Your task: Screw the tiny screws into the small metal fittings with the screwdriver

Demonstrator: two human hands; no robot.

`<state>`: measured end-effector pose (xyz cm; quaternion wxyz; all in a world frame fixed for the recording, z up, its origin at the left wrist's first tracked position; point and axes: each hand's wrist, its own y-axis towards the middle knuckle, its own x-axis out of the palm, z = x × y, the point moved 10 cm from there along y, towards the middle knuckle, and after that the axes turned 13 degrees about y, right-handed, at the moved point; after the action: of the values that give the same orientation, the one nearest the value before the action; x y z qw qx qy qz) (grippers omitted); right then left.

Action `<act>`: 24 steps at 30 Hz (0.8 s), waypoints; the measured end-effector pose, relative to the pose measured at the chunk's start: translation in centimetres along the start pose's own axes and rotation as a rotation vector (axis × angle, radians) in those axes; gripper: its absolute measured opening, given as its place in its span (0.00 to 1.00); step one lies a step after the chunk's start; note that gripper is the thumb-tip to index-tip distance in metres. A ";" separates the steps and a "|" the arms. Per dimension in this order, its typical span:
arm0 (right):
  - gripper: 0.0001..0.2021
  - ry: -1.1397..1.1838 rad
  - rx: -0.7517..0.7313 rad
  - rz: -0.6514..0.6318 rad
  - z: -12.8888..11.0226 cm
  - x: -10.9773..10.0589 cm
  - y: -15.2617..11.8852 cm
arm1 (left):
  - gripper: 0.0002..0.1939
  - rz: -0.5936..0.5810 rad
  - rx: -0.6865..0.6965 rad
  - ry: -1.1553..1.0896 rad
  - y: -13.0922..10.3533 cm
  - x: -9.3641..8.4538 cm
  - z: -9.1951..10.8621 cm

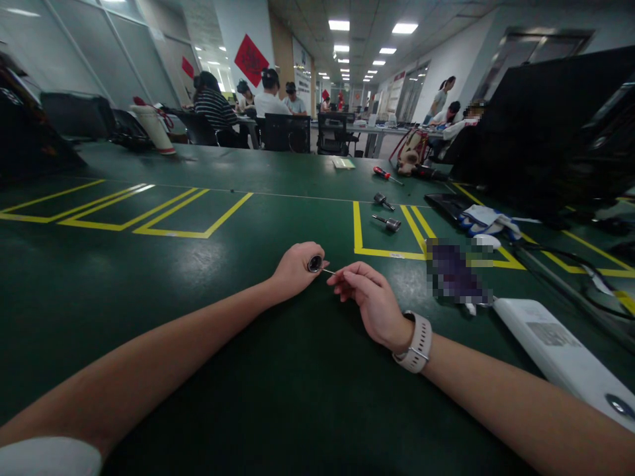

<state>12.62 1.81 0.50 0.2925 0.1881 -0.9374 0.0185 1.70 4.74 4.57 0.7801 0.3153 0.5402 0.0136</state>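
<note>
Above the dark green table, my left hand point(296, 272) is closed around a short metal cylinder point(315, 264). Its round open end, with a shiny rim and dark inside, faces me. My right hand point(371, 297), with a pale watch at the wrist, is closed in a pinch on a thin metal rod point(329, 271). The rod reaches toward the cylinder; whether it joins it or passes beside it I cannot tell. Beyond my hands lie two metal cylinders with thin shafts, a nearer one point(391, 225) and a farther one point(381, 199). A red-handled screwdriver point(384, 174) lies behind them.
Yellow tape point(389, 254) marks rectangles on the tabletop. To the right are a blurred phone-like object point(454, 271), a long white device point(550, 330), gloves point(489, 219), cables and a dark monitor point(550, 125). A white cup point(155, 131) stands far left. People sit at tables beyond.
</note>
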 end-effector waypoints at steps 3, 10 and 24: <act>0.04 0.021 0.027 0.002 0.1 -0.1 0.1 | 0.09 0.002 0.021 -0.023 0.0 -0.1 0.2; 0.05 0.125 0.053 -0.026 0.1 -0.1 0.2 | 0.13 0.027 0.001 -0.256 -0.1 -0.2 -0.1; 0.04 0.148 0.070 0.005 0.2 -0.2 0.3 | 0.11 0.050 -0.018 -0.169 -0.1 -0.4 -0.3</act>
<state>12.52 2.15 0.28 0.3542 0.1939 -0.9125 0.0662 1.29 4.63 4.75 0.8250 0.3215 0.4646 0.0112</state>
